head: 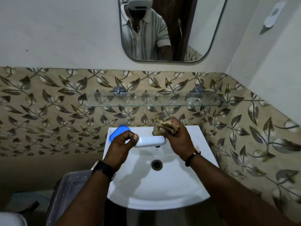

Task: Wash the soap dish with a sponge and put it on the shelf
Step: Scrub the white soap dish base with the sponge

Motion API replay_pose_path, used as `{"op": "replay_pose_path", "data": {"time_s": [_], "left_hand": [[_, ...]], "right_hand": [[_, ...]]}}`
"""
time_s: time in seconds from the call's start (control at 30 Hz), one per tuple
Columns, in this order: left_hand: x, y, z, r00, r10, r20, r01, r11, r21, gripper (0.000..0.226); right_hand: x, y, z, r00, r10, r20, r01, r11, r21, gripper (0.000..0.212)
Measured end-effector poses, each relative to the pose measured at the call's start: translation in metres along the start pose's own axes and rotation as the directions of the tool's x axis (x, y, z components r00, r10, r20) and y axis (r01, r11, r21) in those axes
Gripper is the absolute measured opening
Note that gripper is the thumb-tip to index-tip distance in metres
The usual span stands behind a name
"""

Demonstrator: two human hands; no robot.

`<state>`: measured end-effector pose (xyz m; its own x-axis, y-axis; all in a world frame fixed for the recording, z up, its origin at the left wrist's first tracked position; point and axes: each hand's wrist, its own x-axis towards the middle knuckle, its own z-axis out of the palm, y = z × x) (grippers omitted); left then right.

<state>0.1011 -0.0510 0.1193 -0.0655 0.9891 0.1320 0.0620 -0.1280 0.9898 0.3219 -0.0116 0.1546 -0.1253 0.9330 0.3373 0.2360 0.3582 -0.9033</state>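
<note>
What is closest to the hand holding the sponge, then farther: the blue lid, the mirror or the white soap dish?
1. White soap dish, just beside the right hand.
2. Blue lid, at the sink's back left.
3. Mirror, high up at the back.

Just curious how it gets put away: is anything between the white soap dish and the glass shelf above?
Nothing visible is. The left hand holds the soap dish over the basin, below the glass shelf, with only open air in between. Something small and clear lies near the shelf's right end.
</note>
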Motion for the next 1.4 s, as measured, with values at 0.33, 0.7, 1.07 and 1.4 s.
{"op": "replay_pose_path", "data": {"time_s": [0.33,0.7,1.07,1.4], "left_hand": [[-0.002,0.014,0.025,1.0,0.005,0.002,-0.005,0.986,-0.164,0.025],[0.002,0.021,0.037,0.996,-0.082,-0.038,0.049,0.839,-0.542,0.017],[-0.014,0.003,0.069,0.988,-0.014,-0.156,-0.084,0.792,-0.604,0.021],[0.02,0.03,0.007,0.984,0.164,0.065,-0.16,0.985,-0.067,0.023]], "right_hand": [[-0.025,0.006,0.025,0.788,-0.422,0.449,0.611,0.624,-0.487,0.056],[-0.01,-0.003,0.027,0.969,0.057,-0.242,0.018,0.955,0.296,0.023],[-0.018,-0.021,0.051,0.864,0.5,-0.057,-0.195,0.437,0.878,0.041],[-0.005,-0.023,0.001,0.952,-0.13,0.278,0.18,0.97,-0.162,0.031]]}}
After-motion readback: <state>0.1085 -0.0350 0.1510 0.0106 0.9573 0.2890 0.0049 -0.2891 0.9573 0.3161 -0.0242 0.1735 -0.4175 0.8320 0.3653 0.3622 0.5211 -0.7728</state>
